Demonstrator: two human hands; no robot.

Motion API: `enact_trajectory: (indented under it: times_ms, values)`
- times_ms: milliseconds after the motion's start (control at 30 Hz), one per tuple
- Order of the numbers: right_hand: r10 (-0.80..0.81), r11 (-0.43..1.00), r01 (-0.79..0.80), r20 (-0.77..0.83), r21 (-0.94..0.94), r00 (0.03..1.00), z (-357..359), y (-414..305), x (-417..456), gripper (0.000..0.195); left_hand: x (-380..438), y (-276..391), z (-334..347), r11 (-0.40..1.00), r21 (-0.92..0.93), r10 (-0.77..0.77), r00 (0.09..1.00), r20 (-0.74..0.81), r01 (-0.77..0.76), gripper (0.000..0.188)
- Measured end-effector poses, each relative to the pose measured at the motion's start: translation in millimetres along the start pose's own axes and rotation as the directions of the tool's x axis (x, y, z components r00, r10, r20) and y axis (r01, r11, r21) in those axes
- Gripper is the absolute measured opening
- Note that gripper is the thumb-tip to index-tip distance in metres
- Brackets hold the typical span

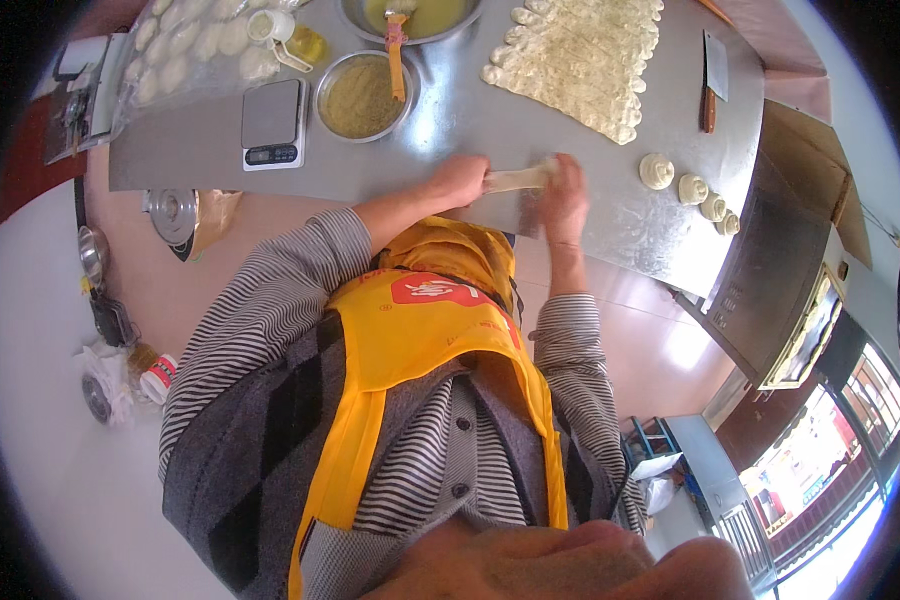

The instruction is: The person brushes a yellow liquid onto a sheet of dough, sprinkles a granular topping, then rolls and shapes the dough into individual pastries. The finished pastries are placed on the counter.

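Note:
A pale strip of dough (521, 179) is stretched between my two hands, over the near edge of the steel table (487, 120). My left hand (461, 181) grips its left end. At the other end, my right hand (565, 196) is closed on the strip, slightly blurred. Beyond my hands lies a flat dough sheet (577, 67) with a speckled surface and rounded, lobed ends along its sides. To the right, several coiled dough rolls (656, 172) sit in a row near the table's edge.
A digital scale (271, 120) stands at left, beside a metal bowl of yellowish-brown crumbly filling (364, 97). A brush (396, 60) with an orange handle rests across a larger bowl (345, 15) of yellow liquid. Plastic covers dough pieces (187, 45). A cleaver (714, 75) lies far right.

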State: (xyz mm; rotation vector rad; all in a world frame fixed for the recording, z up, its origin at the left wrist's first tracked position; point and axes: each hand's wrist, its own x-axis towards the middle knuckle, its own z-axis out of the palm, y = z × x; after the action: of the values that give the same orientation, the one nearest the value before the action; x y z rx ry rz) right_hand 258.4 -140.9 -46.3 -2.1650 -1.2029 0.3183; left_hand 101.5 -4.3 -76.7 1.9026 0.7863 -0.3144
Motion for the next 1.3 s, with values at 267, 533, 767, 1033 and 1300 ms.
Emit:
enact_trajectory:
  times_ms: [267,533,767,1033,1300]
  values:
    - [-0.143,0.989,0.142,-0.011,-0.049,0.990,-11,-7,9,0.040,42,22,36,0.986,0.111,0.129,0.991,-0.021,-0.126,0.020]
    - [0.247,0.963,-0.265,0.247,0.043,0.937,-12,11,20,0.033,48,35,19,0.954,-0.289,-0.007,0.972,0.235,0.077,0.015]
    - [0.199,0.979,-0.201,-0.049,-0.039,0.979,15,-13,-30,0.033,45,29,21,0.942,-0.309,0.168,0.981,0.094,-0.132,0.012]
    - [-0.081,0.980,0.075,-0.029,-0.184,0.996,26,-4,15,0.032,42,30,22,0.974,0.061,0.225,0.967,-0.119,-0.219,0.019]
    - [0.047,0.985,-0.053,-0.036,-0.162,0.998,32,-9,28,0.036,13,7,-31,0.977,0.174,0.136,0.990,-0.040,-0.127,0.030]
